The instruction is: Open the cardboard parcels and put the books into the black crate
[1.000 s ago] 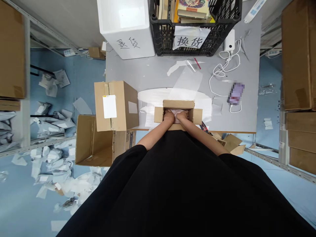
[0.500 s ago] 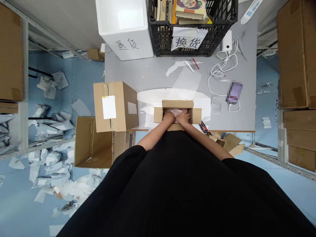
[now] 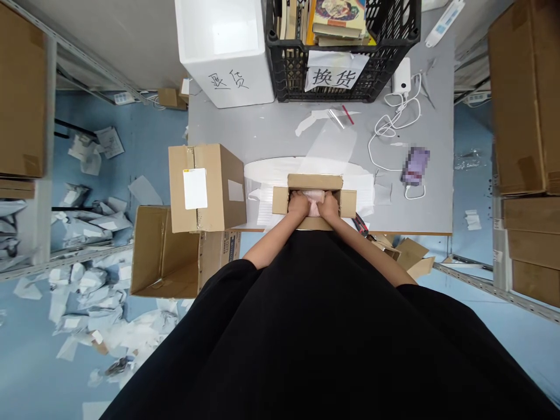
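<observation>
A small cardboard box point(image 3: 315, 223) stands with its flaps folded out at the front edge of the table, close against my black clothing. Inside it lies a pale pink wrapped bundle point(image 3: 314, 198); what the wrapping covers cannot be seen. My left hand point(image 3: 298, 203) grips the bundle's left end, its fingers curled down into the box. On the opposite end my right hand point(image 3: 328, 206) is closed in the same way. The fingertips of both hands are hidden. White foam sheeting point(image 3: 266, 175) lies under the box, and a red and black cutter point(image 3: 360, 225) rests just right of it.
A taped carton point(image 3: 231, 186) stands left of the foam, above an open carton point(image 3: 146, 256). At the back are a white bin point(image 3: 240, 81) and a black crate of books point(image 3: 332, 96). A purple phone point(image 3: 415, 165) with a white cable point(image 3: 387, 129) lies right.
My hands have moved slightly apart inside the box, and more of the pink bundle shows between them. The view has shifted a little.
</observation>
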`<state>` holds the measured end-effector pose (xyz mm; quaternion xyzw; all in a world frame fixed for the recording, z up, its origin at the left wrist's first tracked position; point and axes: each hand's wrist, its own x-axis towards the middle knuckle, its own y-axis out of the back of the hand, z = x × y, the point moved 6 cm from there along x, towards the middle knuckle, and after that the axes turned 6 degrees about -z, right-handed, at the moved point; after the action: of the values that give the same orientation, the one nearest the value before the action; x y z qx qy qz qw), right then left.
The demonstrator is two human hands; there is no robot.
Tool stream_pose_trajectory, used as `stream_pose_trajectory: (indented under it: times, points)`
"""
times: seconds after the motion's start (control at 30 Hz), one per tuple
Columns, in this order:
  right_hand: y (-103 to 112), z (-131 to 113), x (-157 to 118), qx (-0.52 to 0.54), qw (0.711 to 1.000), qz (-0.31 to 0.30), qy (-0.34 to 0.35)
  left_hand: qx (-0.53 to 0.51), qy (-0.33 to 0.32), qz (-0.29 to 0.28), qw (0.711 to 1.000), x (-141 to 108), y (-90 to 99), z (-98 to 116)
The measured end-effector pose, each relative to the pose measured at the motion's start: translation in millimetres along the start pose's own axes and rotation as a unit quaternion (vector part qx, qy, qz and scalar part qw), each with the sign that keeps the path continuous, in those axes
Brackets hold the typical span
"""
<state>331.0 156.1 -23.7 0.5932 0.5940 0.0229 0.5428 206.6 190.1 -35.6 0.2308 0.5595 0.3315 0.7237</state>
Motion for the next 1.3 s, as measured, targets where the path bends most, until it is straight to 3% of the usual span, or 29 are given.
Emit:
stream_pose_trajectory:
  times: [0.13,0.3,0.5,0.77,0.93,1.07,1.17,1.3]
  points:
    - [15.1,-12.2,12.1,0.010,0.999,0.007,0.045,-0.017,-0.058,0.055,0.997,2.3,22.0,1.9]
    - [53.6,-50.8,24.1,0.096,0.981,0.052,0.161,-0.103,-0.166,0.139,0.971,10.1,72.4,5.7]
    - [85.0,-85.0,34.8,0.178,0.954,0.038,0.239,-0.149,-0.258,0.158,0.942,16.0,117.1,8.8]
    - [96.0,-98.6,36.1,0.142,0.945,0.012,0.295,-0.156,-0.244,0.133,0.948,22.7,123.8,1.0]
    - [104.0,-102.8,15.8,0.061,0.935,0.018,0.348,-0.146,-0.274,0.136,0.941,18.9,131.4,2.5]
    - [110.8,-105.4,-0.9,-0.013,0.928,0.008,0.371,-0.125,-0.252,0.156,0.947,13.7,141.1,-0.5]
    - [119.1,-107.6,2.0,0.017,0.925,0.017,0.380,-0.143,-0.265,0.164,0.939,11.3,147.8,1.6]
    - [133.8,-110.1,23.1,0.151,0.905,0.049,0.394,-0.227,-0.281,0.165,0.918,14.2,157.0,5.9]
